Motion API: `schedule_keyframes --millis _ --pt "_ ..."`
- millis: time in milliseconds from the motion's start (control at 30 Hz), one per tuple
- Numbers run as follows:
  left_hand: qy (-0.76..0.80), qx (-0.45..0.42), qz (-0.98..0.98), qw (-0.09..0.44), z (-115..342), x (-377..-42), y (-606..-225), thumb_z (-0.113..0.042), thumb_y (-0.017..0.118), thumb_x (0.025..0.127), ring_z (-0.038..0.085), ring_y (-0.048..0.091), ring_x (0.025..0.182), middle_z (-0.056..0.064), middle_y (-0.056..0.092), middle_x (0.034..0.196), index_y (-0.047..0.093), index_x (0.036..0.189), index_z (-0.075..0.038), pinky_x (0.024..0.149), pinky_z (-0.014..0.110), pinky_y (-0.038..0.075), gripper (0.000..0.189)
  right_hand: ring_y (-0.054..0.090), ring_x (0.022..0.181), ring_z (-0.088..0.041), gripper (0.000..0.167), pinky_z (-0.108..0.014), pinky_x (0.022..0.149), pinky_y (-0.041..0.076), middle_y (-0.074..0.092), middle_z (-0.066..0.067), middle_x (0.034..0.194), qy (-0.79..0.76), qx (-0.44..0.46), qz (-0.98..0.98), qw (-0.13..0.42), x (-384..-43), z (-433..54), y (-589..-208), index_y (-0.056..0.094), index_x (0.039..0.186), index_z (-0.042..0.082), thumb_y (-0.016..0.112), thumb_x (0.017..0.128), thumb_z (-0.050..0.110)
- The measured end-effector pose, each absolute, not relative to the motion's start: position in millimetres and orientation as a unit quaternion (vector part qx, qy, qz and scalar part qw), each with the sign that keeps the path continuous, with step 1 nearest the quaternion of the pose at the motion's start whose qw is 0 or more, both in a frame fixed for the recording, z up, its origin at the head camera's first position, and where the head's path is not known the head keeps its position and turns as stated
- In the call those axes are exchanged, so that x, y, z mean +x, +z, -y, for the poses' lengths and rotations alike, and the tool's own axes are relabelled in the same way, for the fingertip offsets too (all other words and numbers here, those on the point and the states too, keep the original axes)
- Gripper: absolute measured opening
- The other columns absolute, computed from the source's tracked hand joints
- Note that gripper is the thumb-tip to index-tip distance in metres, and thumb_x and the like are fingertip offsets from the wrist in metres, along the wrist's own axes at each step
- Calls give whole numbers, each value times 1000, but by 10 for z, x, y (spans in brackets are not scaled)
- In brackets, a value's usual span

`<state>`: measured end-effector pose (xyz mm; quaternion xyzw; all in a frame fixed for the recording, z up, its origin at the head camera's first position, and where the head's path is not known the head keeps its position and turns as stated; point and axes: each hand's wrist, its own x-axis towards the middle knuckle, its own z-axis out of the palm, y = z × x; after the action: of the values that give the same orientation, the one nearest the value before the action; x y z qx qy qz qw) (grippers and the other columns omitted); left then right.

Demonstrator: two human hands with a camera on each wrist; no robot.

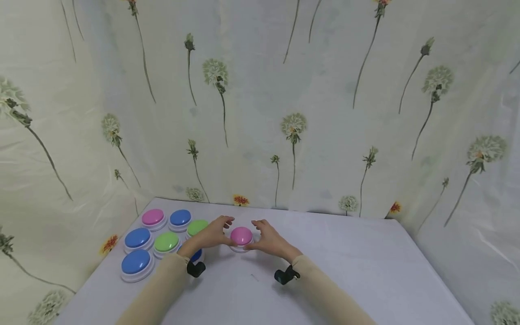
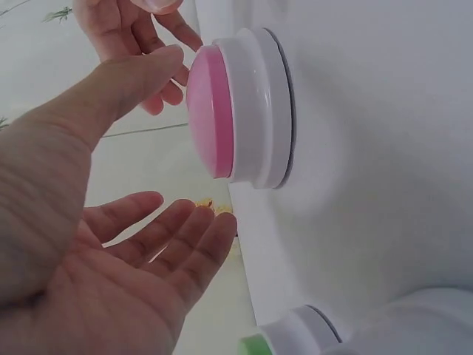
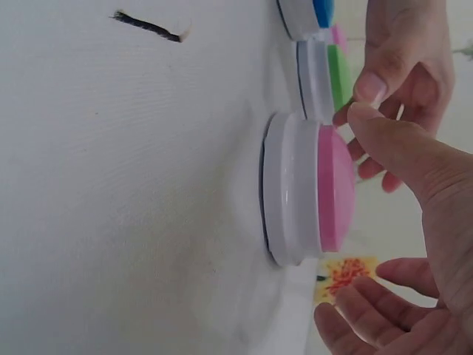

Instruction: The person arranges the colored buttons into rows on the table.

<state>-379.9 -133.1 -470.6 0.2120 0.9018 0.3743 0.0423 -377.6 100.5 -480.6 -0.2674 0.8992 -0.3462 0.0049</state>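
Note:
A round push button with a pink dome (image 1: 241, 235) and white base stands on the white table, between the two hands. On its left side is my left hand (image 1: 213, 233), fingers spread and relaxed, thumb close to the dome. My right hand (image 1: 268, 238) mirrors it on the other side, its fingers loosely bent and raised. In the right wrist view both thumb tips come near each other beside the pink dome (image 3: 336, 188); whether they touch it I cannot tell. Neither hand grips the button.
Left of the hands stand several more buttons: another pink one (image 1: 152, 216), blue ones (image 1: 136, 262) and green ones (image 1: 166, 242). My left hand and forearm partly cover some. A short dark mark (image 3: 148, 26) lies on the table (image 1: 357, 262). Flower-printed cloth (image 1: 252, 90) hangs behind.

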Motion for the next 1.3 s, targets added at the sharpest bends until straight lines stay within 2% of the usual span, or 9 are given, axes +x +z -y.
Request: schedule_keyframes --millis 267,500,733,1100,1300 --pt "383 229 -894 45 1357 -3740 -4654 -25 82 76 35 51 121 22 51 133 42 140 -2 95 48 50 79 52 122 -39 91 -52 95 50 45 -21 140 -353 -254 -901 11 -3753 -1043 -4805 42 143 1 81 74 46" --pt "383 249 -889 22 1408 -3556 -4462 -21 81 78 34 51 121 17 53 131 41 142 -6 96 48 50 77 50 125 -36 85 -51 99 48 46 -16 140 -388 -262 -884 -9 -3675 -1174 -4695 41 144 4 81 76 37" --pt "366 266 -892 -5 1551 -3344 -4343 -32 81 78 26 54 118 10 55 130 44 142 -13 96 43 50 76 49 126 -39 91 -53 98 48 45 -12 142 -397 -272 -877 1 -3452 -1199 -4634 40 146 11 80 73 49" --pt "355 272 -894 20 1696 -2956 -4334 -41 81 75 18 55 114 2 58 129 46 141 -19 96 41 50 78 52 122 -33 93 -51 96 50 47 -12 140 -393 -307 -867 -7 -3068 -1156 -4563 42 144 11 78 71 56" --pt "355 265 -896 38 1771 -2833 -4352 -44 80 76 20 56 112 2 58 128 47 140 -21 94 45 51 75 56 115 -31 91 -48 93 52 49 -8 137 -378 -315 -871 -8 -2952 -1147 -4584 44 143 9 79 71 53"
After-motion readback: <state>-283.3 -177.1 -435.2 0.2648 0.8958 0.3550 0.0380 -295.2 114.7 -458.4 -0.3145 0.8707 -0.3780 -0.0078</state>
